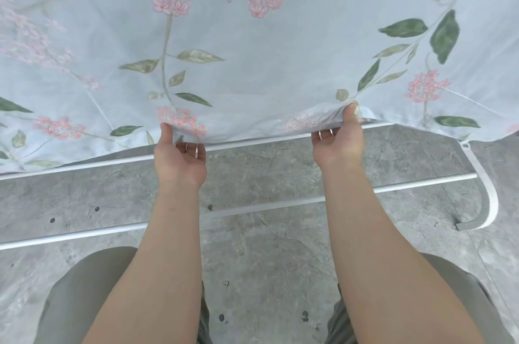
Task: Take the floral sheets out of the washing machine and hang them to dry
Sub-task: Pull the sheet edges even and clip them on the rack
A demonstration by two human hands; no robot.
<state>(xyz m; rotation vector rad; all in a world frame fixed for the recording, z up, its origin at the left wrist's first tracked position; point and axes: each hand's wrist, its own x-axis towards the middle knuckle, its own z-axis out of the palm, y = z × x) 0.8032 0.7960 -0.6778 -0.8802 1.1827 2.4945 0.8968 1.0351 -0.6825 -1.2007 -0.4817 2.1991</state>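
Observation:
A pale blue floral sheet with pink blossoms and green leaves lies spread over a white drying rack and fills the upper half of the view. My left hand pinches the sheet's near hem, palm up, thumb on top and fingers tucked under the cloth. My right hand grips the same hem further right in the same way. Both forearms reach forward over the rack's bare near rails. The washing machine is not in view.
Two bare white rails of the rack cross the view below the sheet, and the rack's curved end sits at the right. Grey stone floor lies beneath. My legs in olive trousers stand close to the rack.

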